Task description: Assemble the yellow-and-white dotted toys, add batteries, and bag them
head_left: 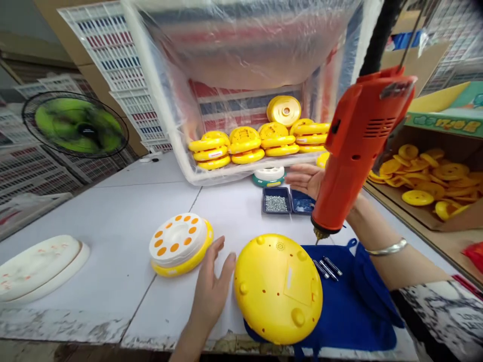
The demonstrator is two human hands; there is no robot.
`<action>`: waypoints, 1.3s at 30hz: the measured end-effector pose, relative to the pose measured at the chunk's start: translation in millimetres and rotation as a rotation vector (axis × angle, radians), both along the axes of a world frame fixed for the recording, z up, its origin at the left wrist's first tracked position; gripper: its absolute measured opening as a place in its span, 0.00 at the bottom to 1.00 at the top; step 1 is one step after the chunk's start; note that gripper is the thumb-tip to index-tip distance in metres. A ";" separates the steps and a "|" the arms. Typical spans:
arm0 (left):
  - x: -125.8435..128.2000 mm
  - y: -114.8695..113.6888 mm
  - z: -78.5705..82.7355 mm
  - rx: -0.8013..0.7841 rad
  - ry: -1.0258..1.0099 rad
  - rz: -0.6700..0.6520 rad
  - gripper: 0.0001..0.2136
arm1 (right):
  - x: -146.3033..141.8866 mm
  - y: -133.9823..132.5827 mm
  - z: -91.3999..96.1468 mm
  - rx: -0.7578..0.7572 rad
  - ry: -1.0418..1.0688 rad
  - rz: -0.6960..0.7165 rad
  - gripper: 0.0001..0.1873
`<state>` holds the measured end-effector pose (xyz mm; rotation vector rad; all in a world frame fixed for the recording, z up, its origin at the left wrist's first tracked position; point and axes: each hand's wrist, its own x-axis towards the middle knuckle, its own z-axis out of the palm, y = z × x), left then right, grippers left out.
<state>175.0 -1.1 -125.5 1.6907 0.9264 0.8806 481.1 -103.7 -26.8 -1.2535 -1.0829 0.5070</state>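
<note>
Ok, L hand (211, 286) open, empty, just beside yellow round housing (278, 289) near desk (113, 236) front edge; R hand (304, 180) open, empty, behind hanging orange electric screwdriver (358, 146).

Orange electric screwdriver (362, 146) hangs above a yellow plastic casing (278, 289), apparently underside up

Elec. screwdriver (356, 151) orange, yellow-rimmed white disc (177, 239) w/ orange dots, cloth (350, 311) blue.

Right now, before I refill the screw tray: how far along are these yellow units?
Looks done: yellow units stacked behind the plastic. In hand: an upturned yellow housing beside the left hand, right hand open at an orange power screwdriver. Left: loose yellow parts in the carton.
</note>
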 end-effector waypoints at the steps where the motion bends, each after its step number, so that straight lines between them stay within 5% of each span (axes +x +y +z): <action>1: 6.5 8.1 13.7 0.081 0.019 -0.033 0.22 | -3.8 2.8 -0.5 -0.015 0.034 0.127 0.33; 4: 44.4 32.4 49.3 0.412 0.153 -0.184 0.13 | -8.7 -2.9 -4.5 -0.007 0.121 0.374 0.31; 7: 105.5 56.6 60.2 0.715 0.454 -0.442 0.13 | -5.0 -19.0 -5.2 0.117 0.238 0.421 0.26; 12: 214.0 84.9 31.5 0.776 0.745 -0.732 0.05 | 7.2 -46.4 7.3 0.204 0.330 0.294 0.27; 16: 262.9 91.3 5.0 0.787 0.928 -0.849 0.10 | 16.8 -64.1 13.9 0.204 0.233 0.220 0.26; 23: 269.3 102.3 -4.5 0.789 0.990 -0.841 0.12 | 19.6 -78.5 10.1 0.203 0.181 0.015 0.29; 30: 259.3 105.1 1.2 0.778 0.926 -0.767 0.12 | 2.3 -73.5 18.4 0.207 0.237 -0.119 0.20; 39: 252.6 98.2 18.8 0.754 0.743 -0.666 0.10 | -28.4 -80.6 22.2 0.210 0.238 -0.157 0.28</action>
